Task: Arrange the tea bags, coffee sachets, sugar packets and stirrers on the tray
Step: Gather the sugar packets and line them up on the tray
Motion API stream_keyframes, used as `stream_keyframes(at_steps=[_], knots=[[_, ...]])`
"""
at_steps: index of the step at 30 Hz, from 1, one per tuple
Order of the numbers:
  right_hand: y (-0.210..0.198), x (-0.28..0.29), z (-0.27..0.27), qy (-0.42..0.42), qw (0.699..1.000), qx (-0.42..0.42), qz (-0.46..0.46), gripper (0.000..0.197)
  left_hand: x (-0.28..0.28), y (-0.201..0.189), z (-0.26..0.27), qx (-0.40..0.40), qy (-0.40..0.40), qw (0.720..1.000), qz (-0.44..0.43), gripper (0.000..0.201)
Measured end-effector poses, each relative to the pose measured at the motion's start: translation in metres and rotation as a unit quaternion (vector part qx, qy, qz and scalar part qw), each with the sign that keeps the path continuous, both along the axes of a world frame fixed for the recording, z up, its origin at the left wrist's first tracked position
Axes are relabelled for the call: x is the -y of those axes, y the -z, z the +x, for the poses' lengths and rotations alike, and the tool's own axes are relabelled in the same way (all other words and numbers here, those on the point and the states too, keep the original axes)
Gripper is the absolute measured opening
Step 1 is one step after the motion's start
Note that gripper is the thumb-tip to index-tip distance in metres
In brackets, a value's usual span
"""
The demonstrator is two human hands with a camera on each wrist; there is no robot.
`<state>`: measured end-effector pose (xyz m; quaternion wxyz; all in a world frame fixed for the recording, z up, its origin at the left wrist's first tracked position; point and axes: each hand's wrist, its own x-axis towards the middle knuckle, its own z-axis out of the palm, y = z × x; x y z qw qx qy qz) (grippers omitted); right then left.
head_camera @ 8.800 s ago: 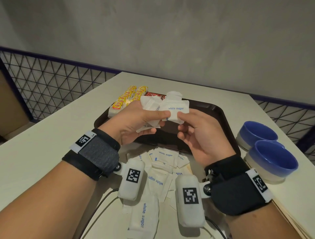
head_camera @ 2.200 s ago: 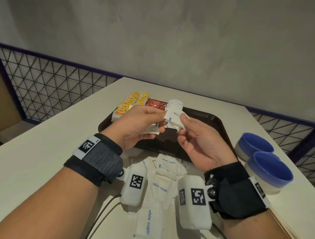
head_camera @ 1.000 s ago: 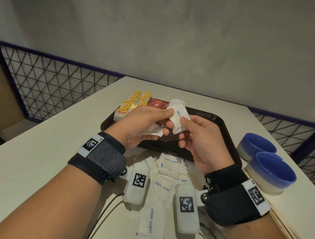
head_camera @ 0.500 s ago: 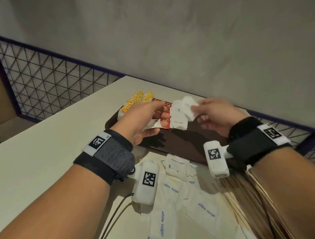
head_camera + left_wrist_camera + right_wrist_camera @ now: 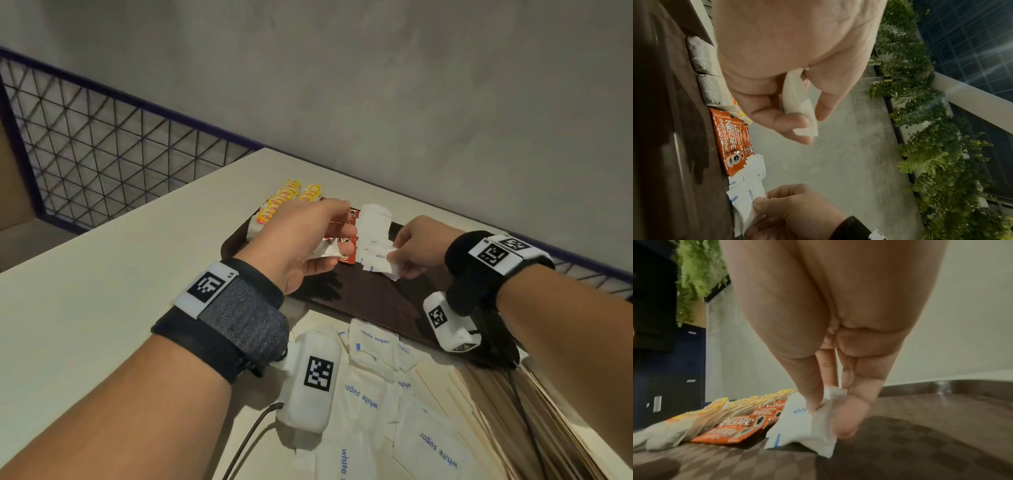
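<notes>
Since the last frames my right hand (image 5: 416, 246) has carried its sugar packet (image 5: 388, 265) out to the tray (image 5: 383, 301), pinching it down beside the coffee sachets (image 5: 731, 431). My left hand (image 5: 301, 240) still grips spare packets (image 5: 799, 104) above the tray. The right wrist view alone shows the pinched packet touching the tray; only the head view shows loose packets (image 5: 373, 346) on the near table (image 5: 102, 308).

One tray (image 5: 383, 301), two rows of tea bags (image 5: 289, 197), two hands; the coffee sachets (image 5: 729, 138) and sugar packets (image 5: 373, 342) overlap too much to count.
</notes>
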<state>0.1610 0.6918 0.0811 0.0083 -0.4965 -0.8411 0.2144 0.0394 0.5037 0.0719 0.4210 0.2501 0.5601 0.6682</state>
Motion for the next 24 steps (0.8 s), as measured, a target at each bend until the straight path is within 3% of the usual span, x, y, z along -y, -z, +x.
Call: stream_keyframes(at_steps=[9, 17, 24], knots=[[-0.005, 0.005, -0.006, -0.002, 0.999, 0.047, -0.017, 0.034, -0.002, 0.002, 0.0, -0.004, -0.004, 1.0, -0.001, 0.019], [0.002, 0.008, -0.01, -0.035, 0.987, 0.138, 0.072, 0.029, -0.001, 0.001, 0.001, -0.003, 0.002, 1.0, 0.004, 0.017], [0.006, 0.008, -0.018, -0.035, 0.985, 0.132, 0.108, 0.028, -0.003, 0.002, 0.001, 0.001, -0.007, 1.0, 0.007, 0.016]])
